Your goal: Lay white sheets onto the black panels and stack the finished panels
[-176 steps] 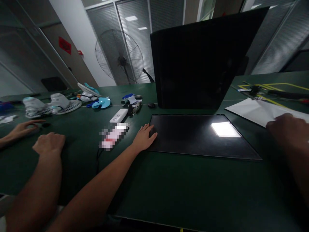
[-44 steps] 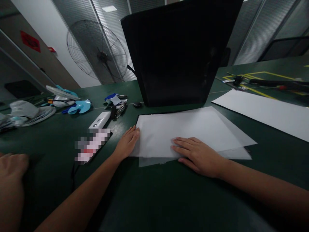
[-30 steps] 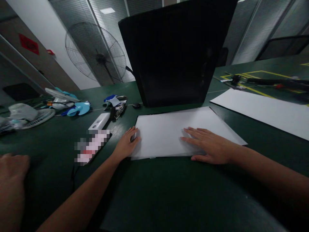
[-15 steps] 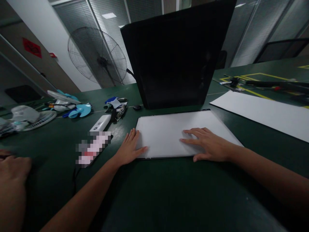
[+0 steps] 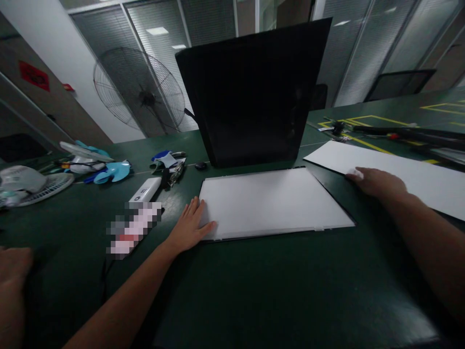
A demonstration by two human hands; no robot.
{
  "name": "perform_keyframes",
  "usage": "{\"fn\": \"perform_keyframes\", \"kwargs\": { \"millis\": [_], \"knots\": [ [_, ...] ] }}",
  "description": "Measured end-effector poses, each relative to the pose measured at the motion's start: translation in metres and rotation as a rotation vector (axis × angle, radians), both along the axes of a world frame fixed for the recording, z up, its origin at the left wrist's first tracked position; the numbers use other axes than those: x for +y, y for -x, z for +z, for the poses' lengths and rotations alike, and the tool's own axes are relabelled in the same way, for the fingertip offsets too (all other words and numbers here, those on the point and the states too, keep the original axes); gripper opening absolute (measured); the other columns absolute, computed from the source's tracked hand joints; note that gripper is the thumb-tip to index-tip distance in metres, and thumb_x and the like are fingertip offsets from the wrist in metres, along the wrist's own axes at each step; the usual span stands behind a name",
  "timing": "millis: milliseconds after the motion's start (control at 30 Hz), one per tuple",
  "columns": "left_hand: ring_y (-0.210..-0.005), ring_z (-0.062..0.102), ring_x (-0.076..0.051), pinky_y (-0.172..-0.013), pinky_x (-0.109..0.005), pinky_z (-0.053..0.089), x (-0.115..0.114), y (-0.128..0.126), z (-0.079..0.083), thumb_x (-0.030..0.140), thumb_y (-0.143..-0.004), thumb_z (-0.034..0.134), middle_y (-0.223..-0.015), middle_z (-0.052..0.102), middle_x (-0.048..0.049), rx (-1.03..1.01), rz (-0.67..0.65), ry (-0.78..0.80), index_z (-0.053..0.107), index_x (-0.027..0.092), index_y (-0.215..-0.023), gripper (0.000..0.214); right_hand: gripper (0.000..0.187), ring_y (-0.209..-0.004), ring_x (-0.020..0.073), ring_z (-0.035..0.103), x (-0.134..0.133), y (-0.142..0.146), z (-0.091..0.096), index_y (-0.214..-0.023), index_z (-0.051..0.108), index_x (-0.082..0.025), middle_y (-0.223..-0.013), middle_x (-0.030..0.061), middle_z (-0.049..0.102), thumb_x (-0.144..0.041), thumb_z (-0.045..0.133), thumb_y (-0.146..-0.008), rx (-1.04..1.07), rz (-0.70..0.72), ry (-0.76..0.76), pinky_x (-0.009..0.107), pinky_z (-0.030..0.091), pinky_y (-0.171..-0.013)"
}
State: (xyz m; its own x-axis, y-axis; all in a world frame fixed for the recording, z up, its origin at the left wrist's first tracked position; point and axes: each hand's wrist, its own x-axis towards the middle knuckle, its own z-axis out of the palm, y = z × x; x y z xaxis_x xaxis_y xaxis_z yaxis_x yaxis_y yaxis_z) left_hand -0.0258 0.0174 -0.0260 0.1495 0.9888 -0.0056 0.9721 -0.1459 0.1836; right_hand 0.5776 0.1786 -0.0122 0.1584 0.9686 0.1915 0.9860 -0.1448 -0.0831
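A flat white panel (image 5: pixel 261 203) with thin dark edges lies on the dark green table. My left hand (image 5: pixel 191 225) rests flat on its left end, fingers spread and thumb on the white surface. Over to the right, my right hand (image 5: pixel 381 184) is at the front edge of a second, longer white panel (image 5: pixel 428 172). Its fingers are bent together, and a small white bit shows at the fingertips. I cannot tell whether that is a separate piece or part of the panel.
A large black screen-like panel (image 5: pixel 250 97) stands upright behind the white panel. To the left are a white device (image 5: pixel 145 190), a blurred pink item (image 5: pixel 134 230), keys (image 5: pixel 176 172) and fan parts (image 5: pixel 112 172). Another person's hand (image 5: pixel 14 266) is at far left. Dark strips (image 5: pixel 399 132) lie at right.
My right hand has left the near white panel and moved right to the longer panel's edge, its fingers now drawn together. My left hand keeps its place. The view has shifted slightly.
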Motion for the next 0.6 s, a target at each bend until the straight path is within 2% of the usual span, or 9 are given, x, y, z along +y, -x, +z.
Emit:
{"fn": "perform_keyframes", "kwargs": {
  "millis": [100,200,300,400,500,600],
  "knots": [
    [-0.156,0.011,-0.037,-0.125,-0.056,0.017,-0.001,0.0,0.001,0.076,-0.093,0.036,-0.168,0.013,-0.0219,0.001,0.003,-0.016,0.023,0.01,-0.16,0.096,0.041,-0.079,0.0367,0.066,-0.004,0.021,0.003,-0.1,0.068,-0.01,-0.088,0.0244,0.065,-0.04,0.04,-0.096,-0.05,0.004,-0.008,0.06,0.052,-0.065],
    [-0.156,0.01,-0.037,-0.125,-0.056,0.015,-0.002,-0.002,0.002,0.077,-0.093,0.036,-0.168,0.012,-0.0235,0.0,0.008,-0.013,0.022,0.007,-0.16,0.097,0.042,-0.078,0.0353,0.067,-0.02,0.057,0.015,-0.102,0.065,-0.007,-0.09,0.0274,0.064,-0.027,0.027,-0.099,-0.108,0.042,-0.083,0.055,0.051,-0.066],
    [-0.156,0.009,-0.036,-0.126,-0.055,0.013,-0.003,-0.004,0.002,0.075,-0.095,0.033,-0.168,0.012,-0.0232,-0.001,-0.01,-0.023,0.021,0.007,-0.16,0.095,0.038,-0.073,0.0344,0.068,-0.052,0.107,0.031,-0.105,0.061,-0.005,-0.083,0.027,0.065,-0.021,0.027,-0.099,-0.187,0.115,-0.166,0.048,0.05,-0.063],
    [-0.157,0.008,-0.036,-0.126,-0.055,0.012,-0.004,-0.006,0.0,0.074,-0.096,0.033,-0.167,0.012,-0.025,0.003,-0.016,-0.025,0.02,0.005,-0.159,0.095,0.026,-0.062,0.0285,0.066,-0.092,0.164,0.038,-0.1,0.06,-0.009,-0.072,0.0177,0.064,-0.02,0.036,-0.099,-0.239,0.235,-0.179,0.039,0.048,-0.058],
    [-0.157,0.006,-0.035,-0.126,-0.056,0.011,-0.004,-0.005,-0.002,0.071,-0.097,0.033,-0.167,0.012,-0.0258,-0.017,-0.019,-0.024,0.021,0.002,-0.159,0.093,0.018,-0.064,0.0239,0.067,-0.128,0.213,0.029,-0.1,0.063,-0.011,-0.08,0.0151,0.068,-0.012,0.046,-0.094,-0.298,0.508,-0.165,0.032,0.05,-0.055],
    [-0.157,0.009,-0.031,-0.126,-0.057,0.011,-0.003,-0.002,-0.004,0.061,-0.103,0.025,-0.167,0.018,-0.0199,-0.112,-0.022,-0.047,0.027,0.009,-0.159,0.077,0.03,-0.093,0.0271,0.071,-0.148,0.24,0.015,-0.117,0.064,-0.011,-0.114,0.0181,0.071,-0.007,0.053,-0.09,-0.324,0.897,-0.233,0.035,0.059,-0.067]
  ]
}}
